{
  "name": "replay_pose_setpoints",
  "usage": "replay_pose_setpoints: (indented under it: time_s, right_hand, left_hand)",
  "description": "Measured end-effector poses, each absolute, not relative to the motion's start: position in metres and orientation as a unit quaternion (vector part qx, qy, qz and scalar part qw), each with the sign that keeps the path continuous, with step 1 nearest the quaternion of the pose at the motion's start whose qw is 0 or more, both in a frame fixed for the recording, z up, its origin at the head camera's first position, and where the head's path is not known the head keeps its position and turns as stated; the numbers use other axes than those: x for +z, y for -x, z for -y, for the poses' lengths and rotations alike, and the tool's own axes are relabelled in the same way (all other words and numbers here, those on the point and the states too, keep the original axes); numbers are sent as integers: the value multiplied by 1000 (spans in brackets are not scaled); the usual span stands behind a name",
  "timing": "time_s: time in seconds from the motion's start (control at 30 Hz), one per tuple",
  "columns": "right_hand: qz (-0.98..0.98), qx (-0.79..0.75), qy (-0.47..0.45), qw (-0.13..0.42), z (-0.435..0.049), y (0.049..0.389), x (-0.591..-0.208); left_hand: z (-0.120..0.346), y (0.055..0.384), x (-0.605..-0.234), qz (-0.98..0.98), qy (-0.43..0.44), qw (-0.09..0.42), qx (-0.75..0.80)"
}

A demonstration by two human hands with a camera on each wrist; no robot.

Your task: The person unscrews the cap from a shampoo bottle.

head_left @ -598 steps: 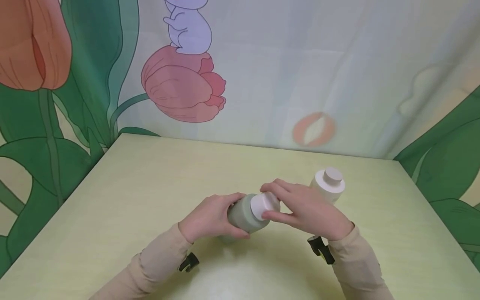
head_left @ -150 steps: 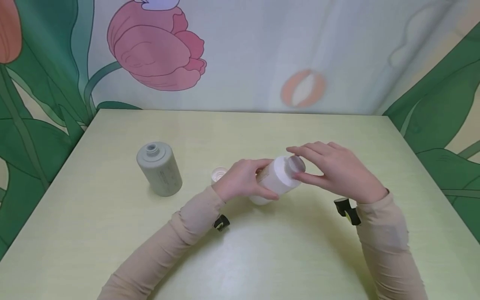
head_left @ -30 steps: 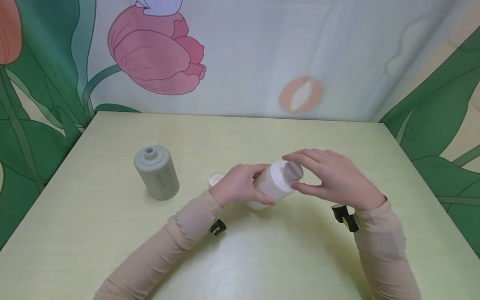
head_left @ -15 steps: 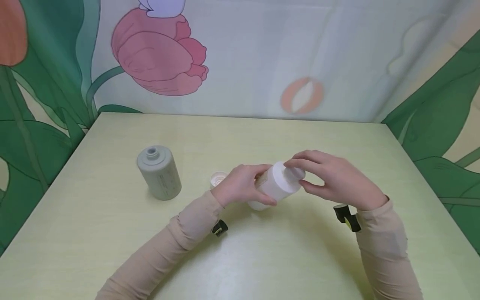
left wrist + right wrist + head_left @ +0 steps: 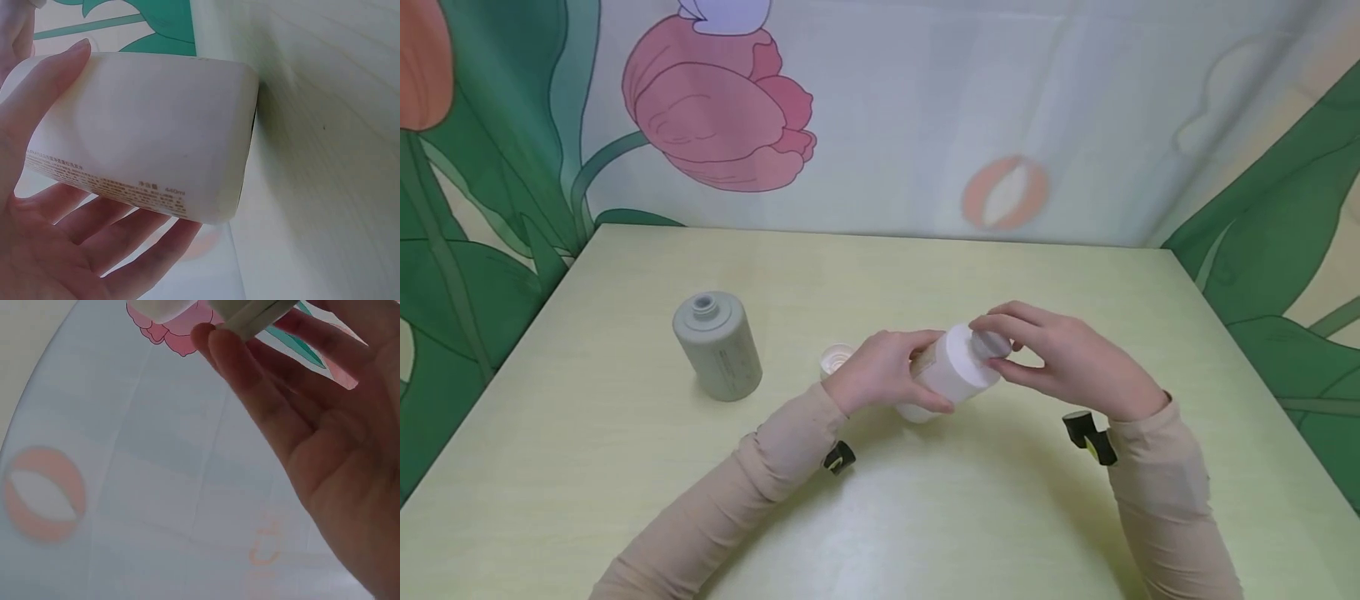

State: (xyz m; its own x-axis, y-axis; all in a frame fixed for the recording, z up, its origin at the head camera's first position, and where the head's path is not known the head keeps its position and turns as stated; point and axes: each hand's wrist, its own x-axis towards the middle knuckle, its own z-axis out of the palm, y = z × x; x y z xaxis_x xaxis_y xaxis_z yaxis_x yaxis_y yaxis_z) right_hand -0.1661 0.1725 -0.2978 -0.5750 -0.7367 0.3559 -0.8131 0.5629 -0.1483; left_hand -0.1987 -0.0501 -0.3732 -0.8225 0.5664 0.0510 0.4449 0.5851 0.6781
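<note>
Tilted to the right, a white bottle (image 5: 964, 367) is gripped round its body by my left hand (image 5: 883, 371). In the left wrist view the bottle's base edge is close to the tabletop, and small printed text shows along its side. My right hand (image 5: 1060, 358) pinches a pale grey cap (image 5: 991, 344) between thumb and fingers at the top end of the bottle. The right wrist view shows the cap (image 5: 256, 315) at the fingertips. Left of my left hand a white cap (image 5: 835, 358) lies on the table, partly hidden by that hand.
A grey-green bottle (image 5: 718, 346) stands upright with an open neck at the left of the pale table (image 5: 880, 517). Behind the table's far edge hangs a curtain (image 5: 895, 125) printed with flowers and leaves. A small black wrist device (image 5: 1090, 437) sits under the right forearm.
The grey-green bottle, held in the left hand 19.9 s ago, now stands uncapped at left. The left hand now holds the white bottle. Over the last second the right fingers shift on the cap.
</note>
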Motion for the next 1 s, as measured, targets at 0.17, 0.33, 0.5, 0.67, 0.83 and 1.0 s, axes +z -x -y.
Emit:
replay_pose_setpoints:
  time_s: [0.17,0.33,0.5,0.67,0.83,1.0]
  right_hand:
    - [872,160,-453,90,-173,166,-294]
    - [907,157,-385,65,-172,166,-294]
    - [904,138,-393,93,-173,167,-298]
    - [890,151,-422,79,-174,167,-298]
    - [908,136,-384,102,-173,167,-299]
    - [899,126,-401,121,-174,166,-297]
  left_hand:
    - [51,198,-372,-888,-281,84,355]
    - [50,198,-372,-886,-286,83,354]
    - [49,197,-371,-886,-286,87,355]
    - [49,197,-371,-887,-287,88,351]
    - [49,197,-372,-888,-294,79,346]
    - [48,198,-372,-887,-294,77,349]
